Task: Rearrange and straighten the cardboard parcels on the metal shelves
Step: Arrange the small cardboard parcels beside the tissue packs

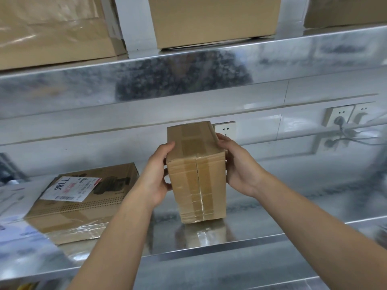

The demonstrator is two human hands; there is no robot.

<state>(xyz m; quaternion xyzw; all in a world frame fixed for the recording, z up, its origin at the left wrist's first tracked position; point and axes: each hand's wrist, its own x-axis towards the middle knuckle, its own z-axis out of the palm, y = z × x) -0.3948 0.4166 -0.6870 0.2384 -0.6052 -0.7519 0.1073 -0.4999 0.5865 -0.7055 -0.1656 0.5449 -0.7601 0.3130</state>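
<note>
Head view: left hand [155, 176] and right hand [238, 166] clamp the taped parcel [196, 174] from nine and three o'clock, fingers [223, 140] curled round its sides, apparently squaring it on end on the lower metal shelf [251, 233]. At eight o'clock a labelled flat parcel [83, 201] lies skewed, likely next. At twelve, more parcels [213, 19] sit on the upper shelf [188, 80].

Both forearms are pointing forward, left hand [156, 176] and right hand [240, 166] gripping the parcel [196, 181] from either side (thumbs hooking over its upper edges).
</note>
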